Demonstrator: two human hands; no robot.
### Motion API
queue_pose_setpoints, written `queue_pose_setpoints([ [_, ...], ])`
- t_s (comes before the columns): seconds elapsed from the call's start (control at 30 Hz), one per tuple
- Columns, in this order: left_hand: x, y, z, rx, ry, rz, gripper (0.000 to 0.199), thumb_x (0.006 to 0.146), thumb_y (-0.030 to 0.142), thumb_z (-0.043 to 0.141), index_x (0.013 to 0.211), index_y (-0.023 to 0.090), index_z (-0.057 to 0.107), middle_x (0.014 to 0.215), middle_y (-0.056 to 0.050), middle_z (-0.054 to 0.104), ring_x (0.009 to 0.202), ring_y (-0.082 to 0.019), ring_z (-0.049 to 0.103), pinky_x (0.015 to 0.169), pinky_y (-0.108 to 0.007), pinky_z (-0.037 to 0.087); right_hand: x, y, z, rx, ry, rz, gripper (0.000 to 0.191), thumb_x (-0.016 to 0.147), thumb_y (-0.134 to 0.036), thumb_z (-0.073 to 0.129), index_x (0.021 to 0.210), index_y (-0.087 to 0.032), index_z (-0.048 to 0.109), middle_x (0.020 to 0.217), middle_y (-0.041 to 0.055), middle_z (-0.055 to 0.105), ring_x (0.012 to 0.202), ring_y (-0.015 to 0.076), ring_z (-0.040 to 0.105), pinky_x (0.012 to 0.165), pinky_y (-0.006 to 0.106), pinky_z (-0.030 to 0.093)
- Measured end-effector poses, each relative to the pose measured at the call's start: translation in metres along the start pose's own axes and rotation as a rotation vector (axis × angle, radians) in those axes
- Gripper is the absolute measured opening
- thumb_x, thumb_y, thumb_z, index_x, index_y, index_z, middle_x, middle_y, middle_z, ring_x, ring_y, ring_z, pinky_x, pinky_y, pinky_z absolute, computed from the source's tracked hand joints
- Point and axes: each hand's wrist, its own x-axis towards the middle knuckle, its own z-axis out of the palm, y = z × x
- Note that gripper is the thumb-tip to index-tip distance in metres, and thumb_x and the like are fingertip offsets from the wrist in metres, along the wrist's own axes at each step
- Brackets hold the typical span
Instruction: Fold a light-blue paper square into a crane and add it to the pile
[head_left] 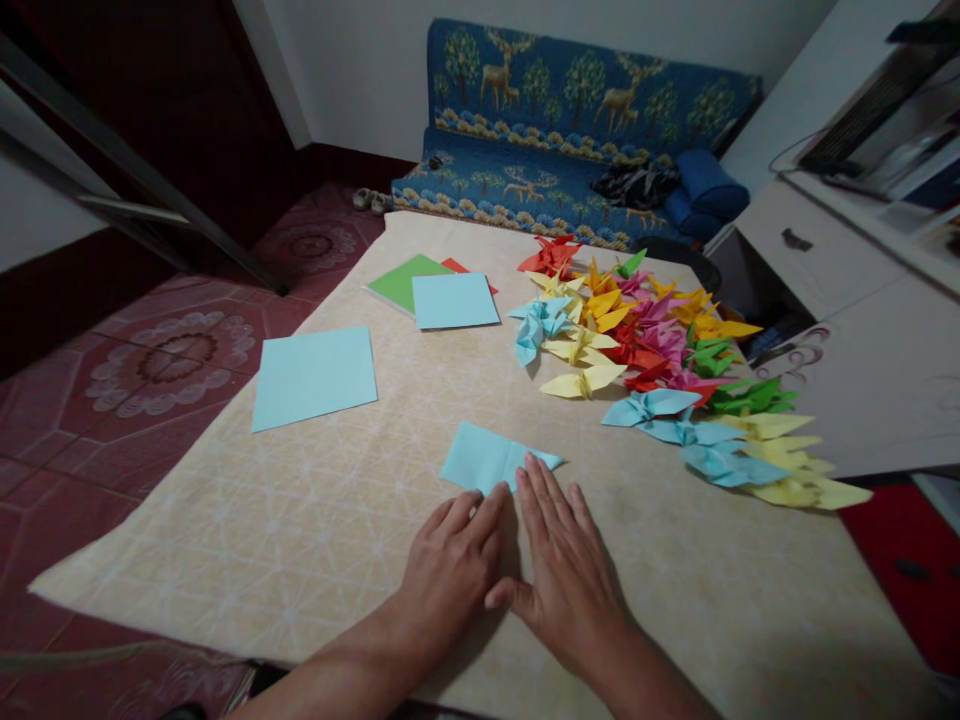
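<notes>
A partly folded sheet of light-blue origami paper [484, 457] lies on the table just beyond my hands, creased across, with a pointed flap at its right end. The fingers of my left hand [457, 550] are bent, and their tips hold down its near edge. My right hand [559, 555] lies flat with its fingers stretched out, the fingertips resting on the pointed right part and the thumb set apart towards the left hand. The near edge of the paper is partly hidden under the fingertips.
Many folded paper cranes [645, 335] in several colours crowd the table's right side. A flat blue sheet [315, 378] lies at the left. Behind it, another blue sheet [456, 301] overlaps a green one [405, 280]. A patterned sofa [555, 130] stands beyond the table [330, 530].
</notes>
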Motion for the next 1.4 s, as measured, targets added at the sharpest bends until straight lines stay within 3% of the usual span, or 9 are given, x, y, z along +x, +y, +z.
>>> queue_pose_setpoints([
  [0.2, 0.0, 0.0, 0.005, 0.05, 0.058, 0.015, 0.026, 0.089, 0.015, 0.058, 0.111, 0.015, 0.071, 0.139, -0.004, 0.058, 0.103, -0.024, 0.06, 0.087, -0.035, 0.051, -0.009, 0.036, -0.007, -0.113, 0.054, 0.138, 0.095, 0.088, -0.075, 0.03, 0.154, -0.007, 0.018, 0.157, 0.0227, 0.026, 0.145, 0.0351, 0.026, 0.112, 0.062, 0.024],
  [0.43, 0.001, 0.0, 0.003, 0.027, 0.083, 0.013, 0.029, 0.089, 0.021, 0.061, 0.116, 0.016, 0.069, 0.136, -0.003, 0.061, 0.102, -0.023, 0.06, 0.085, -0.034, 0.053, 0.007, 0.001, -0.011, -0.019, 0.094, 0.037, 0.096, 0.087, -0.075, 0.033, 0.153, -0.006, 0.022, 0.157, 0.0228, 0.026, 0.146, 0.0377, 0.022, 0.112, 0.062, 0.024],
  [0.57, 0.002, 0.0, 0.005, 0.04, 0.103, 0.01, 0.026, 0.089, 0.016, 0.059, 0.113, 0.015, 0.07, 0.136, -0.004, 0.06, 0.101, -0.023, 0.06, 0.085, -0.034, 0.053, 0.01, 0.015, -0.002, -0.028, 0.11, 0.083, 0.082, 0.092, -0.065, 0.037, 0.152, -0.01, 0.025, 0.156, 0.0202, 0.03, 0.145, 0.0376, 0.024, 0.109, 0.065, 0.025],
  [0.7, 0.004, 0.001, 0.01, 0.053, 0.134, 0.017, 0.025, 0.087, 0.009, 0.057, 0.106, 0.013, 0.072, 0.13, -0.006, 0.064, 0.094, -0.023, 0.061, 0.08, -0.034, 0.054, 0.021, 0.048, -0.006, -0.112, 0.22, 0.274, 0.055, 0.095, -0.048, 0.045, 0.134, -0.01, 0.052, 0.146, 0.023, 0.046, 0.14, 0.0403, 0.033, 0.106, 0.067, 0.027],
  [0.77, 0.005, 0.001, 0.011, 0.038, 0.152, 0.006, 0.024, 0.087, 0.008, 0.056, 0.105, 0.012, 0.072, 0.128, -0.006, 0.066, 0.09, -0.022, 0.061, 0.077, -0.034, 0.054, 0.031, 0.054, -0.014, -0.093, 0.262, 0.297, 0.036, 0.094, -0.038, 0.052, 0.115, -0.012, 0.065, 0.132, 0.021, 0.059, 0.129, 0.0372, 0.047, 0.103, 0.059, 0.036],
  [0.9, 0.006, 0.0, 0.01, -0.04, 0.205, -0.018, 0.027, 0.089, 0.008, 0.052, 0.11, 0.01, 0.069, 0.123, -0.007, 0.068, 0.089, -0.022, 0.061, 0.076, -0.035, 0.056, 0.055, 0.044, -0.028, 0.075, 0.139, 0.344, 0.023, 0.084, -0.033, 0.069, 0.102, -0.019, 0.067, 0.105, 0.0091, 0.069, 0.091, 0.0246, 0.066, 0.072, 0.035, 0.051],
  [1.0, 0.005, -0.004, 0.007, -0.182, 0.222, -0.041, 0.028, 0.091, 0.009, 0.049, 0.112, 0.011, 0.067, 0.119, -0.009, 0.069, 0.095, -0.023, 0.061, 0.08, -0.036, 0.057, 0.065, 0.039, -0.033, 0.145, 0.059, 0.445, 0.028, 0.071, -0.028, 0.079, 0.095, -0.021, 0.066, 0.087, 0.0038, 0.071, 0.069, 0.0195, 0.065, 0.056, 0.029, 0.043],
  [1.13, 0.004, -0.011, 0.005, -0.42, 0.296, -0.136, 0.025, 0.092, 0.012, 0.048, 0.11, 0.015, 0.066, 0.112, -0.011, 0.068, 0.099, -0.023, 0.061, 0.084, -0.037, 0.055, 0.063, 0.047, -0.033, 0.386, -0.077, 0.511, 0.011, 0.07, -0.022, 0.075, 0.069, -0.022, 0.064, 0.059, -0.0033, 0.062, 0.052, 0.0132, 0.056, 0.049, 0.023, 0.034],
  [1.4, 0.008, -0.023, 0.001, -0.889, 0.446, -0.453, 0.026, 0.091, 0.022, 0.055, 0.116, 0.018, 0.057, 0.118, -0.013, 0.056, 0.108, -0.021, 0.059, 0.09, -0.039, 0.052, 0.044, 0.034, -0.027, 1.133, 0.112, 0.717, 0.025, 0.062, -0.036, 0.072, 0.057, -0.018, 0.055, 0.045, -0.0071, 0.046, 0.041, 0.0074, 0.036, 0.042, 0.02, 0.024],
])
